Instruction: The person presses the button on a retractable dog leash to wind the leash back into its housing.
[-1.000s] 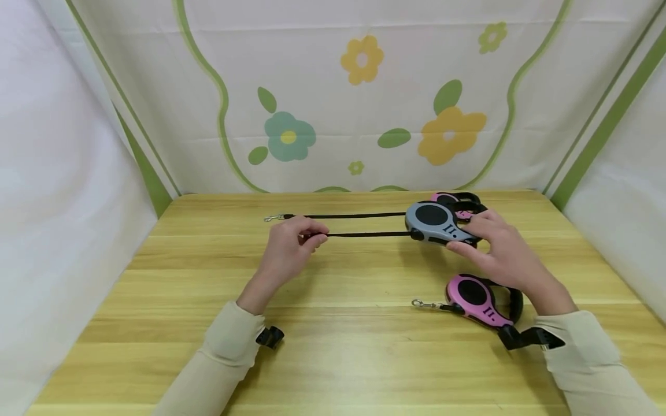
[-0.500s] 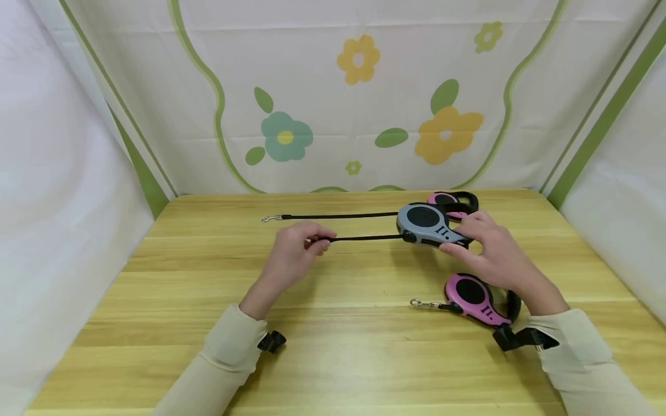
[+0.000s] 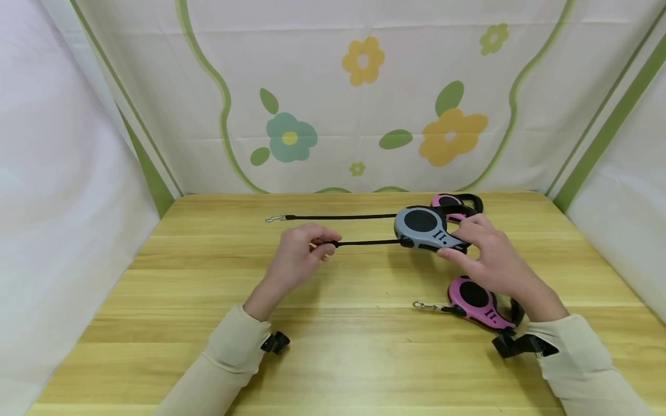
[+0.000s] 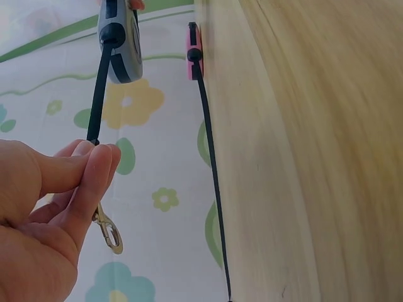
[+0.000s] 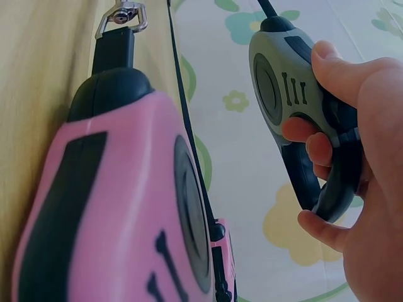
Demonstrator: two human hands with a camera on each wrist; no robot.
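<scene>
My right hand [image 3: 486, 254] grips the handle of a grey retractable leash [image 3: 424, 228] [image 5: 283, 88], held above the wooden table [image 3: 333, 323]. Its black strap [image 3: 366, 242] runs left to my left hand [image 3: 304, 254], which pinches the strap's end [image 4: 94, 135] between thumb and fingers. The metal clip [image 4: 108, 231] hangs below those fingers.
A pink leash [image 3: 476, 300] [image 5: 119, 207] with its clip [image 3: 422, 304] lies near my right wrist. Another pink leash [image 3: 450, 203] lies at the back, its black strap [image 3: 338, 217] pulled out left to a clip [image 3: 273, 219]. Fabric walls surround the table.
The strap between my hands has grown shorter: my left hand has moved right towards the grey leash, and the grey leash has shifted slightly left.
</scene>
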